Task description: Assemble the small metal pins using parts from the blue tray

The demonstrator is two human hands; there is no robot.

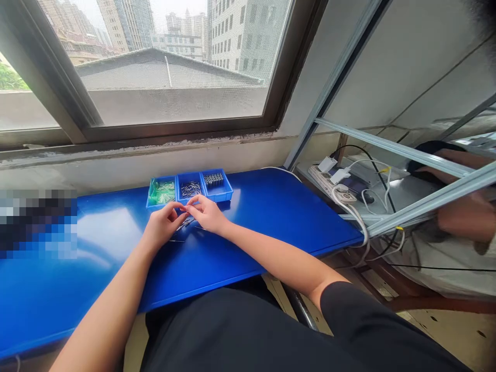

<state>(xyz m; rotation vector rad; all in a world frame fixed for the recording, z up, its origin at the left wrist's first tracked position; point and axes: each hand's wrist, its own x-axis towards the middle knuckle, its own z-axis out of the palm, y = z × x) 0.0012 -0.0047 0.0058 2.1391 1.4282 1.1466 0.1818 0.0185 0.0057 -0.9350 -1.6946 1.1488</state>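
Meeting fingertip to fingertip over the blue worktop (263,212), left hand (160,226) and right hand (206,213) are both curling in a pinch; can't tell what, if anything, is between the fingers. Thin metal pieces (186,223) are lying under and beside the hands. Three joined blue bins are sitting just beyond, near the window-side wall: left bin (149,198) holding clear-green packets (165,192), middle bin (177,192) holding loose metal parts (190,189), right bin (219,197) holding upright dark cylinders (214,179). Power strip (329,181) is resting far right, off the worktop.
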